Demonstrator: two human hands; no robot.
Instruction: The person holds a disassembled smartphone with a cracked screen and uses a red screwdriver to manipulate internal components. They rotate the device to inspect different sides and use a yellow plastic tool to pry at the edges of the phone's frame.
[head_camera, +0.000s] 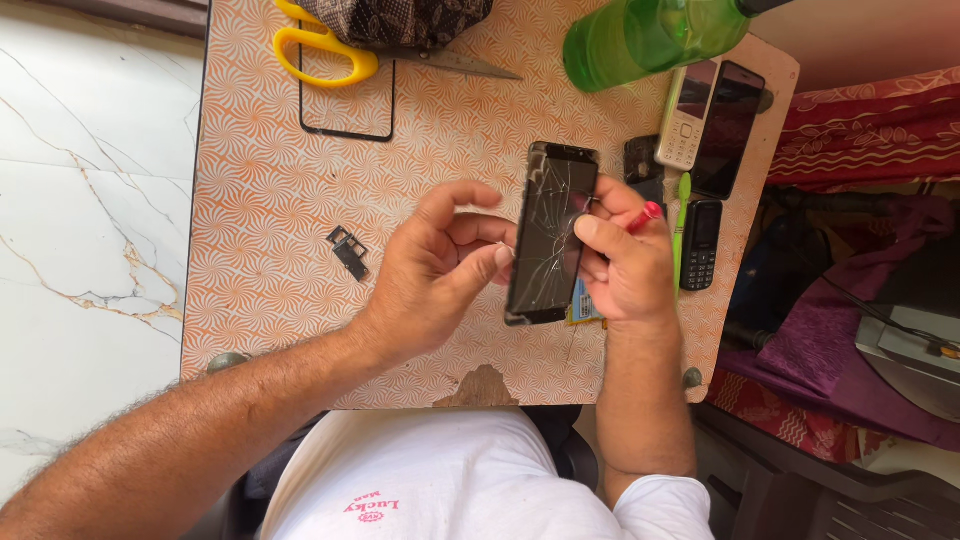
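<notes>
Black cracked-glass smartphone (551, 235) at frame centre sits pinched between both grips: left hand (435, 270) closes on its left edge, right hand (620, 262) its right, also clasping a red-handled tool (647, 213), tip hidden.

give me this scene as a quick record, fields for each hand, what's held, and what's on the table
left hand: left hand touching the edge of the cracked phone
right hand: right hand gripping the phone, with a red-handled tool
phone state: screen shattered, tilted on edge
table: yellow scissors, black screen frame, green bottle, several other phones, small black part
</notes>
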